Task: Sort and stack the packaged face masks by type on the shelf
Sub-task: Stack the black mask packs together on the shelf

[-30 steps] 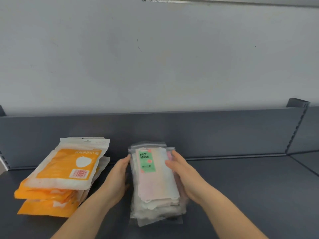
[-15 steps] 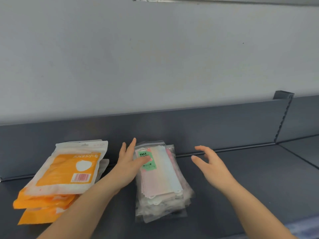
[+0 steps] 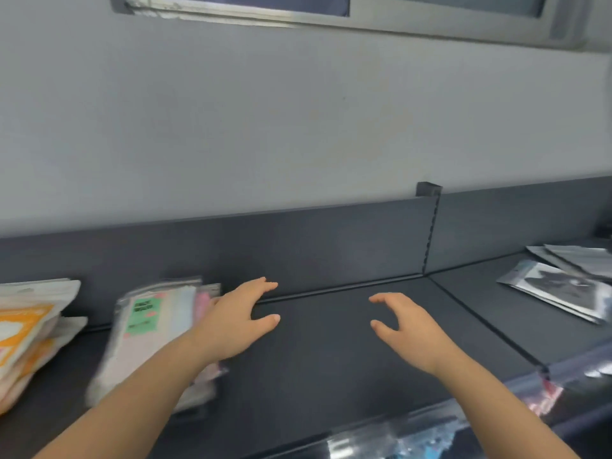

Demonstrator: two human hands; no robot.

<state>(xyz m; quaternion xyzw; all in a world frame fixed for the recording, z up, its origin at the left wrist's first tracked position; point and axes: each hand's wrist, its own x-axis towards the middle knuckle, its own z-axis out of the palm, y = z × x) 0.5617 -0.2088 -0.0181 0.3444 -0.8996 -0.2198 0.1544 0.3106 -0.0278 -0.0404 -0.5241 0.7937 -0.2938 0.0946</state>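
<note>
A stack of clear packs with a green "FACE MASK" label [image 3: 155,326] lies on the dark shelf [image 3: 324,352], left of centre, partly hidden behind my left forearm. An orange-and-white mask pack stack [image 3: 29,332] sits at the far left edge. My left hand [image 3: 238,323] hovers open just right of the clear stack, holding nothing. My right hand [image 3: 407,329] hovers open over bare shelf, fingers curled apart. Silver and black mask packs [image 3: 563,286] lie loose on the neighbouring shelf section at the right.
A low dark back panel [image 3: 331,240] runs behind the shelf, with a slotted upright post [image 3: 430,226] and a seam dividing the sections. A clear price strip [image 3: 430,429] edges the shelf front. A window frame [image 3: 331,18] tops the grey wall.
Both hands left the clear stack and moved right over the shelf. My view swung right and up, bringing the silver packs and the window frame into sight.
</note>
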